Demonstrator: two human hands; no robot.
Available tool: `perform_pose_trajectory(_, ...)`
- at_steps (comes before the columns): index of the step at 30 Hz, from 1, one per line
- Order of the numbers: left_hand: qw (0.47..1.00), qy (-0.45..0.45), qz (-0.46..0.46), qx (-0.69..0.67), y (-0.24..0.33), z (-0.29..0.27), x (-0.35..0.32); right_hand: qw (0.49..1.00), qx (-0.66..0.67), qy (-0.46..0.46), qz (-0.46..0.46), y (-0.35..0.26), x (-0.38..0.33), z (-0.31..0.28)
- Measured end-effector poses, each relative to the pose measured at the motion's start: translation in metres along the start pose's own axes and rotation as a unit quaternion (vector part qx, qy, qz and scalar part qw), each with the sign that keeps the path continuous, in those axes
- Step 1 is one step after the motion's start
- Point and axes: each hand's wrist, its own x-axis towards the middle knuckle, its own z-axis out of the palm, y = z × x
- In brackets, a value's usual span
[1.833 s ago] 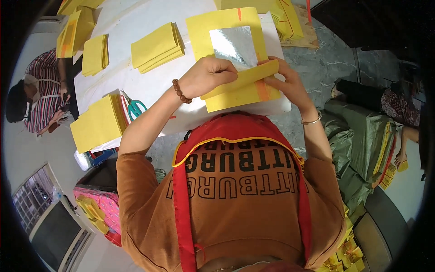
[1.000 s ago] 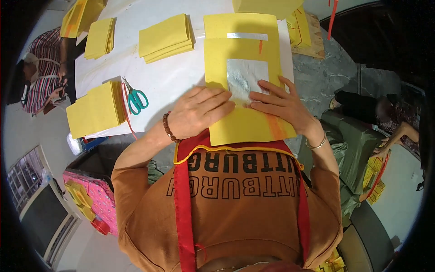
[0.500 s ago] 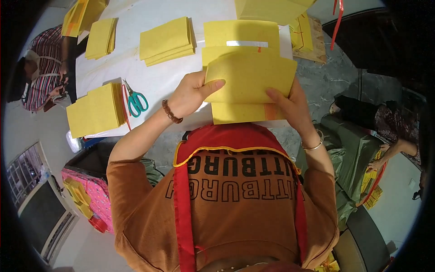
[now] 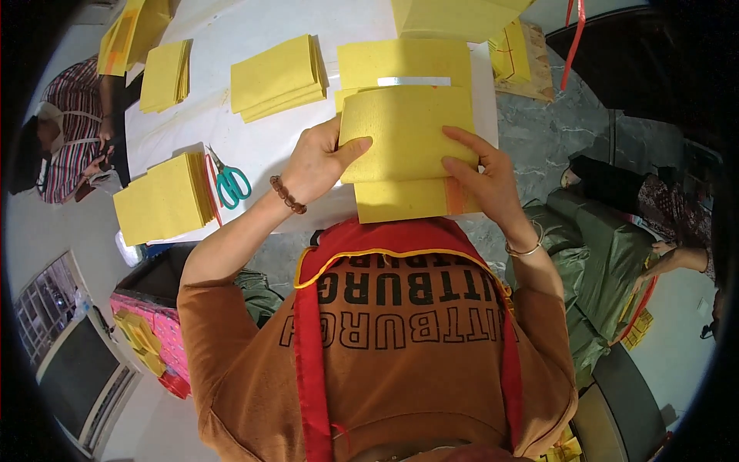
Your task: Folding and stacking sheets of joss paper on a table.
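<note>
Yellow paper (image 4: 402, 132) spans left hand (image 4: 325, 157) to right hand (image 4: 493, 179), long axis crosswise.

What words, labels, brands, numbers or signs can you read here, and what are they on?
Brown shirt: large dark capitals, filled above and outlined below; legible in part, but I won't copy the wording.
Yellow paper being handled: no lettering visible.
Silver strip: none visible.
Yellow bundle at far right: too small to tell.
</note>
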Motion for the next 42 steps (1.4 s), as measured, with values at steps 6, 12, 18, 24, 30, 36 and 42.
perform_pose_trajectory(6, 0.987, 0.029, 0.069, -0.141, -0.012, 0.007, 0.007, 0.999, 0.034, -0.008, 0.021, -0.001, 0.003, 0.001)
perform_pose_trajectory(12, 0.979, 0.034, 0.056, -0.195, -0.018, 0.007, 0.008, 0.999, 0.024, 0.025, 0.026, 0.005, 0.008, 0.006)
perform_pose_trajectory(18, 0.986, 0.082, 0.017, -0.142, -0.004, 0.008, 0.0, 0.999, 0.002, 0.035, 0.022, 0.008, 0.011, 0.005)
perform_pose_trajectory(24, 0.986, 0.117, 0.083, -0.085, -0.019, 0.016, -0.01, 0.998, -0.019, 0.03, 0.042, 0.004, 0.013, 0.005)
perform_pose_trajectory(30, 0.991, 0.126, 0.039, -0.038, -0.009, 0.009, -0.012, 0.999, -0.01, 0.046, -0.005, 0.013, 0.013, 0.007)
perform_pose_trajectory(36, 0.825, 0.203, 0.377, 0.368, 0.03, 0.022, -0.005, 0.998, -0.016, 0.053, 0.018, 0.01, 0.012, 0.008)
perform_pose_trajectory(42, 0.832, 0.09, 0.368, 0.405, 0.008, 0.053, 0.017, 0.998, -0.015, 0.067, -0.007, 0.018, 0.012, 0.008)
